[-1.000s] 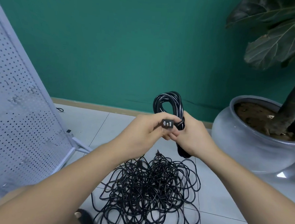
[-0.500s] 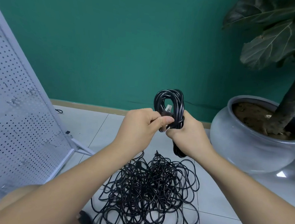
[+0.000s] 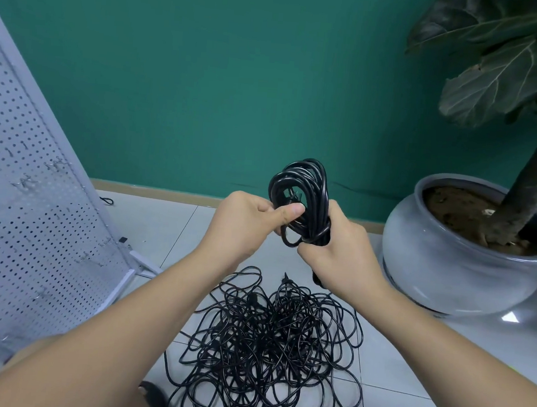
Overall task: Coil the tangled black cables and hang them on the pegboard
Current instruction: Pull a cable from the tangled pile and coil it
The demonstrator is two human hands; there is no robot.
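Pegboard (image 3: 17, 231) stands at L; grey plant pot (image 3: 448, 269) at R. Tangled cables (image 3: 265, 347) lie on floor (image 3: 162, 224) btwn them. Above, coiled cable (image 3: 305, 187) held up: right hand (image 3: 343, 257) grips its wrapped middle, left hand (image 3: 243, 227) pinches the loop.

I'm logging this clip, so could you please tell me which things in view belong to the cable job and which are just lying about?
Belongs to the job: coiled cable, gripped by the left hand and right hand; tangled cable pile on the floor; white pegboard with hooks.
Just there: grey plant pot with its plant; green wall.
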